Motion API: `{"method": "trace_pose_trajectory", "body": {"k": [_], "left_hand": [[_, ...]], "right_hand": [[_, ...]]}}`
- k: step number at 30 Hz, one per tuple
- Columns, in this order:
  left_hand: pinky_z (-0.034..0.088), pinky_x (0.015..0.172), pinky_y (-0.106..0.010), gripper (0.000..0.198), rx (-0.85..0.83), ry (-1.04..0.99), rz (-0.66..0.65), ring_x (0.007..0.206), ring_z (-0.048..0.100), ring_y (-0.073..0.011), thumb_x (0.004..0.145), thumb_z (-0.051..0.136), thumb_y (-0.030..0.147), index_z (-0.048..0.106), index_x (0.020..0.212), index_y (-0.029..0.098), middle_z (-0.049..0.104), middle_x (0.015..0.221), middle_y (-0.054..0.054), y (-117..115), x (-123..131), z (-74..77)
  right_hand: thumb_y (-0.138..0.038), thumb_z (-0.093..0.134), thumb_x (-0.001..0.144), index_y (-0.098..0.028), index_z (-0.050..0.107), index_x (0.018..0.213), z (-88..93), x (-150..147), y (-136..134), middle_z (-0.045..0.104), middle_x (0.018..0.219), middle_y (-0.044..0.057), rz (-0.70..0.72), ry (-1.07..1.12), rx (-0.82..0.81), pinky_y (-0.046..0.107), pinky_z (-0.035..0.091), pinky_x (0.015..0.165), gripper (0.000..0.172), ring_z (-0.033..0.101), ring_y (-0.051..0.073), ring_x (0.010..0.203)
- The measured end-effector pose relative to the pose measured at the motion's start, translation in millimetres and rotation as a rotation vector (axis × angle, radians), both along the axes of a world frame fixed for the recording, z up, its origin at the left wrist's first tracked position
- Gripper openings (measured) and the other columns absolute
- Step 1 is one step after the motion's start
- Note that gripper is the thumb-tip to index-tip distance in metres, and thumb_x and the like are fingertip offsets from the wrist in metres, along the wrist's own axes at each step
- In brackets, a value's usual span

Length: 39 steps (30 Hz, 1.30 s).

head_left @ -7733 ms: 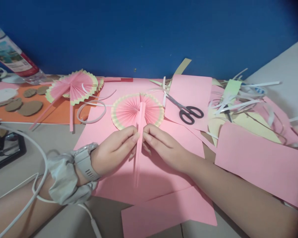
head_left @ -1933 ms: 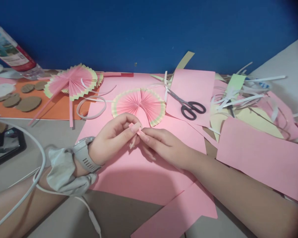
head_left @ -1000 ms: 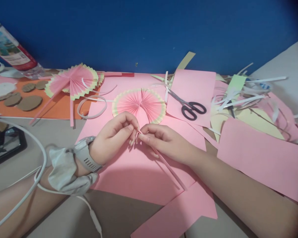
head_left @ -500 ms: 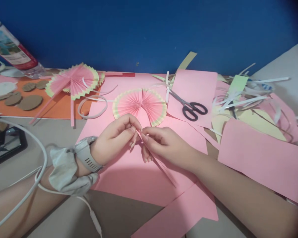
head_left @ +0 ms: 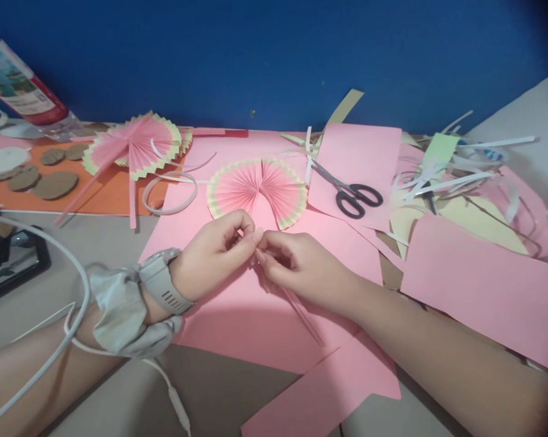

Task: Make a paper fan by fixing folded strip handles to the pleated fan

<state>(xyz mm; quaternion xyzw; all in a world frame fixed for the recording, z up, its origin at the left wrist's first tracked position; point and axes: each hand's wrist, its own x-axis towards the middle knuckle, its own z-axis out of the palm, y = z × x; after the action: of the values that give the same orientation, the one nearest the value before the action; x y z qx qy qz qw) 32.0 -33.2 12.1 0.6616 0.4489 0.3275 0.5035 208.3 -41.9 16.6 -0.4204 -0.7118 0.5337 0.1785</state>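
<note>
Left hand and right hand pinch pink strip, fingertips close together; strip's loose end slants out below right hand. Pleated fan just beyond hands. Scissors farther off, right of right hand.

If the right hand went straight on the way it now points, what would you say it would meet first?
The right hand would most likely meet the left hand first; the two look nearly together, though depth leaves actual contact unclear.
</note>
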Motion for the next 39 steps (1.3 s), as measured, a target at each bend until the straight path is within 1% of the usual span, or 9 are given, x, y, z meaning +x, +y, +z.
{"method": "trace_pose_trajectory", "body": {"k": [2,5,10,14,21,27,31,35,39], "left_hand": [[0.039,0.053,-0.022,0.014,-0.005,0.001,0.010,0.055,0.048,-0.0085,0.088,0.051,0.023,0.043,0.077,0.019,0.046,0.061,0.006,0.3,0.2,-2.2],[0.040,0.050,-0.021,0.010,-0.055,-0.151,0.016,0.050,0.049,-0.0085,0.089,0.049,0.020,0.040,0.088,0.022,0.044,0.057,0.009,-0.3,0.4,-3.7],[0.036,0.042,-0.020,0.011,0.013,-0.235,0.065,0.040,0.041,-0.0070,0.089,0.047,0.017,0.040,0.095,0.022,0.042,0.053,0.011,-2.5,0.9,-0.9],[0.037,0.042,-0.020,0.013,0.025,-0.232,0.078,0.040,0.041,-0.0075,0.089,0.048,0.016,0.040,0.096,0.022,0.043,0.051,0.011,-2.0,0.4,0.6],[0.030,0.037,-0.017,0.013,-0.019,-0.329,0.159,0.036,0.035,-0.0055,0.087,0.051,0.017,0.042,0.094,0.023,0.039,0.050,0.011,0.7,-2.0,1.2],[0.037,0.043,-0.018,0.008,-0.169,-0.241,-0.059,0.043,0.044,-0.0072,0.088,0.052,0.023,0.047,0.092,0.019,0.047,0.052,0.008,-1.2,1.0,4.6],[0.039,0.044,-0.018,0.007,-0.153,-0.253,-0.027,0.042,0.045,-0.0074,0.092,0.047,0.023,0.046,0.096,0.018,0.046,0.050,0.009,-2.3,1.8,5.2],[0.039,0.044,-0.017,0.007,-0.099,-0.279,-0.064,0.041,0.044,-0.0063,0.092,0.046,0.024,0.046,0.095,0.018,0.047,0.051,0.009,-2.9,0.3,3.8],[0.038,0.043,-0.016,0.006,-0.087,-0.282,-0.044,0.039,0.045,-0.0060,0.092,0.048,0.024,0.047,0.095,0.019,0.047,0.049,0.009,-3.2,-0.4,2.6]], "right_hand": [[-0.020,0.043,0.092,-0.018,0.050,0.081,-0.6,-0.3,0.4,0.061,0.065,-0.002,0.004,0.015,-0.015,0.025,0.042,0.059,0.014,0.059,0.013,0.059],[-0.028,0.042,0.096,-0.017,0.052,0.083,-1.5,-0.5,2.7,0.059,0.063,-0.001,0.003,0.149,-0.109,0.026,0.045,0.062,0.020,0.058,0.012,0.058],[-0.042,0.045,0.095,-0.017,0.050,0.079,-2.2,1.5,7.7,0.057,0.056,-0.002,0.017,0.314,-0.297,0.026,0.046,0.058,0.031,0.057,0.013,0.053],[-0.039,0.050,0.094,-0.017,0.051,0.079,-1.9,3.2,9.3,0.058,0.055,-0.001,0.035,0.347,-0.338,0.026,0.046,0.058,0.027,0.057,0.013,0.052],[-0.037,0.056,0.090,-0.016,0.054,0.080,-3.3,3.7,7.5,0.059,0.059,0.000,0.030,0.340,-0.344,0.025,0.047,0.058,0.024,0.059,0.013,0.055],[-0.038,0.054,0.092,-0.015,0.057,0.083,-5.5,2.9,5.1,0.060,0.063,0.000,0.037,0.318,-0.284,0.026,0.047,0.063,0.025,0.059,0.012,0.058],[-0.037,0.057,0.090,-0.015,0.056,0.082,-5.2,2.3,5.5,0.060,0.060,-0.001,0.000,0.360,-0.335,0.023,0.048,0.059,0.024,0.060,0.012,0.058],[-0.033,0.064,0.086,-0.016,0.053,0.079,-5.0,3.3,6.4,0.061,0.061,-0.002,-0.001,0.410,-0.401,0.019,0.046,0.054,0.021,0.062,0.012,0.059],[-0.032,0.063,0.087,-0.017,0.051,0.078,-5.0,4.1,7.1,0.061,0.060,-0.002,0.011,0.428,-0.408,0.023,0.048,0.060,0.021,0.063,0.012,0.059]]}}
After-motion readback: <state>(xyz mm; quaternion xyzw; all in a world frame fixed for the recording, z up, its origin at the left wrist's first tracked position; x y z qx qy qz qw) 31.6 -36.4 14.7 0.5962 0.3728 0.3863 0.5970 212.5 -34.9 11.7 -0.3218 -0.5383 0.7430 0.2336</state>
